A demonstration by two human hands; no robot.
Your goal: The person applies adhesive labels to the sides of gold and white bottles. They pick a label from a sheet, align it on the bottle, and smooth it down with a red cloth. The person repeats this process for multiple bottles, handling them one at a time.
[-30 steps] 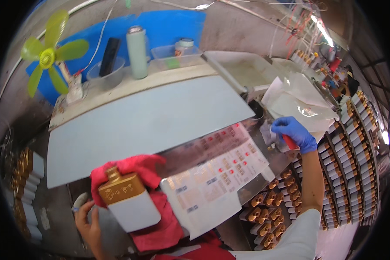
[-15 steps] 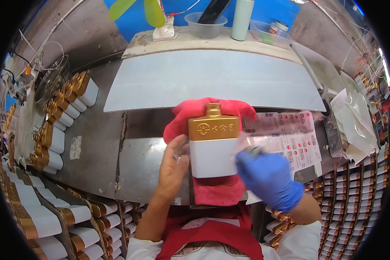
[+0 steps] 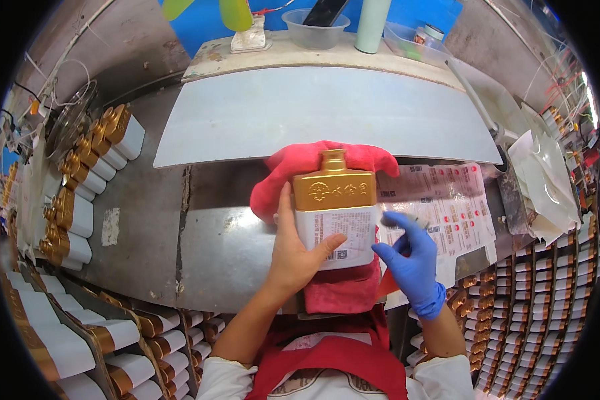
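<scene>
A flat gold-and-white bottle (image 3: pixel 335 207) with a gold cap lies on a red cloth (image 3: pixel 313 173) on the metal bench. My bare left hand (image 3: pixel 297 250) grips the bottle's white lower part, thumb across its front. My right hand (image 3: pixel 407 257), in a blue glove, is at the bottle's right edge and pinches a small grey label or sticker (image 3: pixel 417 219) between its fingers. Under that hand lies a sheet of printed stickers (image 3: pixel 447 200).
Rows of gold-and-white bottles stand at the left (image 3: pixel 80 200) and in trays at the lower left (image 3: pixel 60 340) and right (image 3: pixel 533 300). A pale board (image 3: pixel 313 113) slopes behind. On the back shelf are a small fan (image 3: pixel 247 20), a bowl (image 3: pixel 313 23) and a green cylinder (image 3: pixel 372 23). White bags (image 3: pixel 547 180) lie right.
My view swung from the right to centre on the bottle. My right hand came back from the bags at the right to the bottle's edge. My left hand took hold of the bottle.
</scene>
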